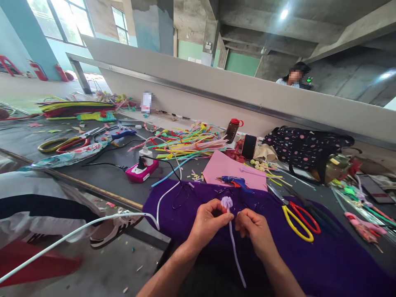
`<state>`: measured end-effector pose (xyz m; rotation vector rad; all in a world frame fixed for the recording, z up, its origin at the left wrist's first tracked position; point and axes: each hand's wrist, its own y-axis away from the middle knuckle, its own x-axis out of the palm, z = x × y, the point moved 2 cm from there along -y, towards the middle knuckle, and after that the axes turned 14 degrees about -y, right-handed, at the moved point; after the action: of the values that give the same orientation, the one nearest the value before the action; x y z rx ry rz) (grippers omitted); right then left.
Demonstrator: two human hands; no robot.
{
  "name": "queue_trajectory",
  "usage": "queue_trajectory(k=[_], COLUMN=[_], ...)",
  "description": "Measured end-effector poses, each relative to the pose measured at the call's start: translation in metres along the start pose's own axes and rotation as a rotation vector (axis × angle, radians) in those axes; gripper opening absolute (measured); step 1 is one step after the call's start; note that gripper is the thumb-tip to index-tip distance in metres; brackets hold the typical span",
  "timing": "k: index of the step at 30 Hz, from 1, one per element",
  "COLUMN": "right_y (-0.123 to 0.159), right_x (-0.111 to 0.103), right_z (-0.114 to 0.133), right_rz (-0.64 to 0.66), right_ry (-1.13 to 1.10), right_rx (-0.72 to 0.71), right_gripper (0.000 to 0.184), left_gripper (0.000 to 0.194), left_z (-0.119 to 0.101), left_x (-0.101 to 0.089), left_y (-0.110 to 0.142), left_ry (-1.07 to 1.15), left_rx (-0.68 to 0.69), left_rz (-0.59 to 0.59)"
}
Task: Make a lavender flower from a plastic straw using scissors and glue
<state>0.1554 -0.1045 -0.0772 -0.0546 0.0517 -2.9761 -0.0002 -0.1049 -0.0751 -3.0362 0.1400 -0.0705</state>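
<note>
My left hand pinches a lilac pipe-cleaner flower just under its looped, rounded head. Its fuzzy stem hangs down between my hands towards my lap. Close by on the right, my right hand is closed, thumb against curled fingers; whether anything tiny sits in them is hidden. Both hands are over a purple cloth on the table. Beyond them a blue hot glue gun lies on a pink sheet, and scissors with red and yellow handles lie to the right.
A magenta power strip with a plugged-in charger and trailing white cable stands left. Bundled pipe cleaners, a red-lidded bottle, a phone and a patterned bag line the back. Someone's shoe shows lower left.
</note>
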Motion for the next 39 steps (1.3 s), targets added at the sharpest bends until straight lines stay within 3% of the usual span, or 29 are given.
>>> queue_trajectory(k=[8,18,22,27,31,39], right_y=[0.000,0.009,0.008,0.007,0.008,0.009], right_x=[0.001,0.010,0.011,0.008,0.007,0.010], right_z=[-0.002,0.003,0.004,0.003,0.003,0.005], right_rz=[-0.012,0.149,0.145,0.181,0.219,0.244], right_ry=[-0.026,-0.058,-0.060,-0.097,-0.113,-0.122], right_rx=[-0.046,-0.034,-0.025,-0.002,-0.007,-0.029], right_gripper=[0.023,0.020,0.021,0.021,0.021,0.018], left_gripper=[0.011,0.010,0.008,0.050,0.040,0.029], left_z=[-0.003,-0.011,-0.009,-0.010,-0.015,-0.013], left_x=[0.001,0.000,0.000,0.000,0.001,0.002], left_y=[0.003,0.006,0.006,0.009,0.013,0.017], left_ry=[-0.186,-0.360,-0.239,0.160,0.261,0.253], left_rx=[0.068,0.163,0.121,-0.027,-0.012,0.008], left_rz=[-0.042,-0.105,-0.074,0.102,0.119,0.085])
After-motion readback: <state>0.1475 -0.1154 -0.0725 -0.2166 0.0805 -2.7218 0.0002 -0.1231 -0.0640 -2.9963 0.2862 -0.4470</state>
